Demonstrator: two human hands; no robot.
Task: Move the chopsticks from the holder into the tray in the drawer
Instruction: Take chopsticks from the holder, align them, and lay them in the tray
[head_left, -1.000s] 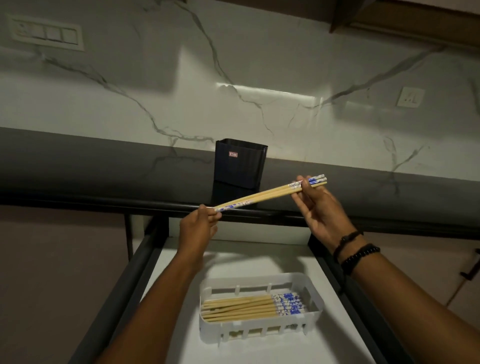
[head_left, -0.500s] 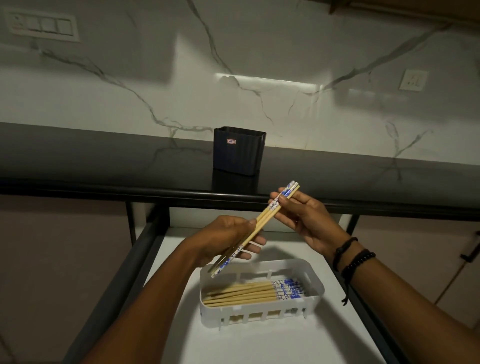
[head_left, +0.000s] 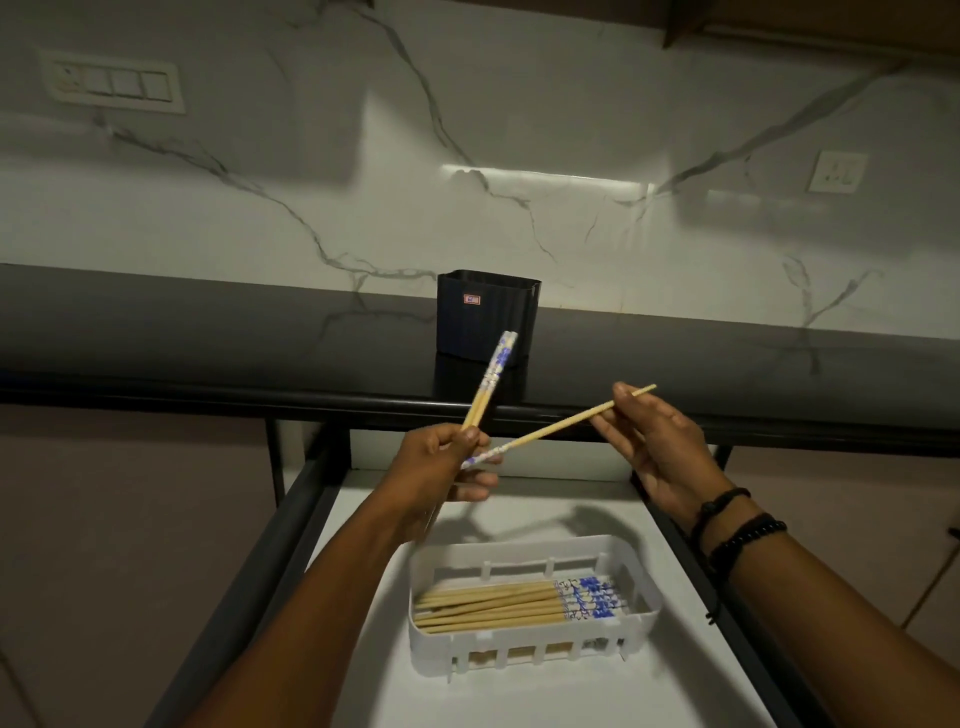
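My left hand (head_left: 447, 467) grips a pair of bamboo chopsticks (head_left: 491, 382) that point up, blue-patterned ends on top. A single chopstick (head_left: 558, 427) slants across to my right hand (head_left: 660, 441), which pinches its thin bare end; its patterned end touches my left fingers. Both hands hover over the open drawer. Below them a white slotted tray (head_left: 530, 649) holds several chopsticks (head_left: 498, 605) lying side by side, patterned ends to the right. The black holder (head_left: 485, 314) stands on the dark counter against the wall; nothing shows above its rim.
The drawer's white floor (head_left: 519, 696) runs between dark side rails (head_left: 260, 561). The dark countertop edge (head_left: 208, 389) crosses the view just behind my hands. Wall switches (head_left: 111, 83) and a socket (head_left: 835, 171) sit on the marble backsplash.
The bundle held in both hands has split: my left hand tilted two chopsticks upright, while my right hand drew one chopstick out to the right. The view has tipped down toward the drawer.
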